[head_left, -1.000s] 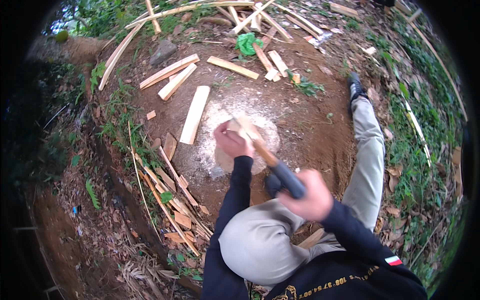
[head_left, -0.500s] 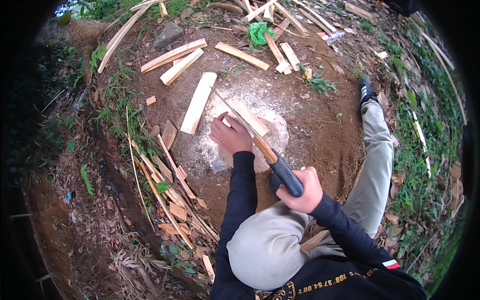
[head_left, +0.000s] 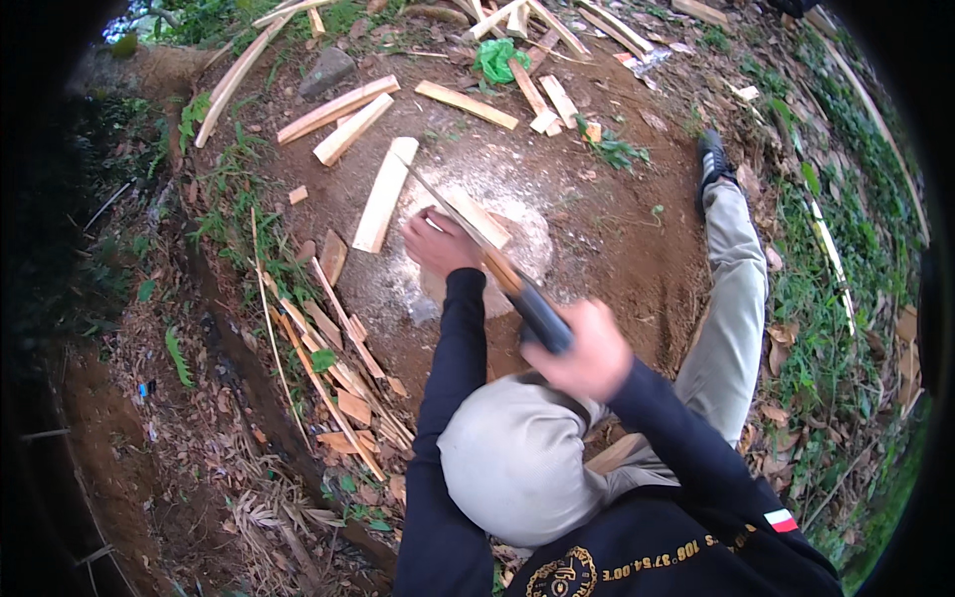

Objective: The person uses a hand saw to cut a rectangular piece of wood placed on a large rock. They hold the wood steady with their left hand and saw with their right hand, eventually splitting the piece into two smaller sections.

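Observation:
My right hand, blurred, is closed around the black grip of a machete with a brown wooden handle section. Its long thin blade slants up and left, past my left hand. That hand has its fingers curled just left of the blade; what they grip, if anything, is hidden. A short pale wood piece is partly behind the blade, close to the left hand. Left of them lies a broad pale plank on the ground. White dust and chips cover the soil around the hands.
Several split sticks lie beyond, with a green plastic bag and a grey stone. Wood strips are heaped at the left beside a ditch. My outstretched leg is at the right, and my knee is nearer.
The view has shifted slightly, moving the scene left and up in the picture. My right hand and the machete have moved a little forward and left; my left hand stays beside the wood piece.

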A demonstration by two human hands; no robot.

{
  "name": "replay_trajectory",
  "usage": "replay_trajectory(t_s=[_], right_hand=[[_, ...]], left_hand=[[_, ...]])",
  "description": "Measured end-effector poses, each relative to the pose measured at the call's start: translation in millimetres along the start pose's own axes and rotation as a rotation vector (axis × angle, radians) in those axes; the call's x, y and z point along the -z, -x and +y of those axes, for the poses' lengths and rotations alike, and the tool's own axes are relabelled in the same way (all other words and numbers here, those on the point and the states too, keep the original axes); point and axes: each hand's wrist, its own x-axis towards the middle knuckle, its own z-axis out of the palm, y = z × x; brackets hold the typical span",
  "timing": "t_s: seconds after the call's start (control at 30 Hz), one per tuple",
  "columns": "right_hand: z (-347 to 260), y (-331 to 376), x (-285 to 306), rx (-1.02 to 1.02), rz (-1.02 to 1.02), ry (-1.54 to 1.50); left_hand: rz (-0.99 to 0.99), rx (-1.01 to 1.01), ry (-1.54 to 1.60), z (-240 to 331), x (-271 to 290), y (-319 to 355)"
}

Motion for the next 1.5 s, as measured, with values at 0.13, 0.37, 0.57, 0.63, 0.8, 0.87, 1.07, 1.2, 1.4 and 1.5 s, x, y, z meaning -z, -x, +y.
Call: replay_trajectory(t_s=[0.13, 0.37, 0.57, 0.63, 0.8, 0.87, 1.07, 1.2, 1.4, 1.5], right_hand=[[-34, 55, 63, -0.133, -0.227, 0.004], [-24, -6, 10, 0.005, -0.074, 0.236], [-41, 7, 35, -0.214, -0.186, 0.106], [-13, -35, -15, 0.006, 0.051, 0.076], [-51, 36, 65, -0.155, -0.245, 0.089], [-56, 37, 67, -0.201, -0.236, 0.093], [-26, -31, 9, -0.072, -0.052, 0.081], [-73, 25, 76, -0.156, -0.303, 0.063], [-16, -52, -3, -0.066, -0.041, 0.115], [-78, -8, 48, -0.046, -0.188, 0.037]], left_hand=[[-0.022, 0.117, 0.128, 7, 0, 4], [-0.002, 0.152, 0.043, -16, -15, 2], [0.016, 0.158, 0.092, 1, -17, 8], [0.001, 0.175, 0.103, -2, -16, 2], [0.036, 0.158, 0.065, 4, -6, 0], [0.037, 0.151, 0.066, 2, -5, 7], [-0.064, 0.188, 0.066, 3, -11, 0], [0.011, 0.155, 0.066, -6, -4, 4], [0.005, 0.147, 0.065, 2, -21, 5], [0.047, 0.163, 0.028, -18, -9, 2]])
